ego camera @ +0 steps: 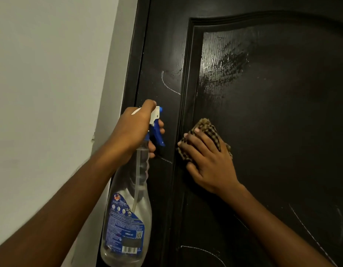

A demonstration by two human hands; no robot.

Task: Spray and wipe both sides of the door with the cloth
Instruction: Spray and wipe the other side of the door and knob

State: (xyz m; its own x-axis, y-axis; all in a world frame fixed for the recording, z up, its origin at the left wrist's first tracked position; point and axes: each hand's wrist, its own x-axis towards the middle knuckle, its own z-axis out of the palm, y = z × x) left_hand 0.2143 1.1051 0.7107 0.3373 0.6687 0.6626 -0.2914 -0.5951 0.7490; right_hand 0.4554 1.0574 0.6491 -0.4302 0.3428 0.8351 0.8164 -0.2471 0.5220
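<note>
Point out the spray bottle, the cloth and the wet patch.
spray bottle (124, 226), head view, on the blue label of its clear body.
cloth (207, 125), head view, on the checked fabric near its top.
wet patch (220, 60), head view, on the glossy sheen at its middle.

Cloth (205, 125) mostly under right hand (209, 164); spray bottle (128, 191) label print illegible.

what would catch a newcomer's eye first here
The black panelled wooden door fills the right of the view, with a wet shiny patch glistening on its upper panel. At centre the right hand presses a brown checked cloth flat against the panel's left edge. Left of it the left hand grips a clear plastic spray bottle with a blue and white trigger by the neck, nozzle towards the door.
</note>
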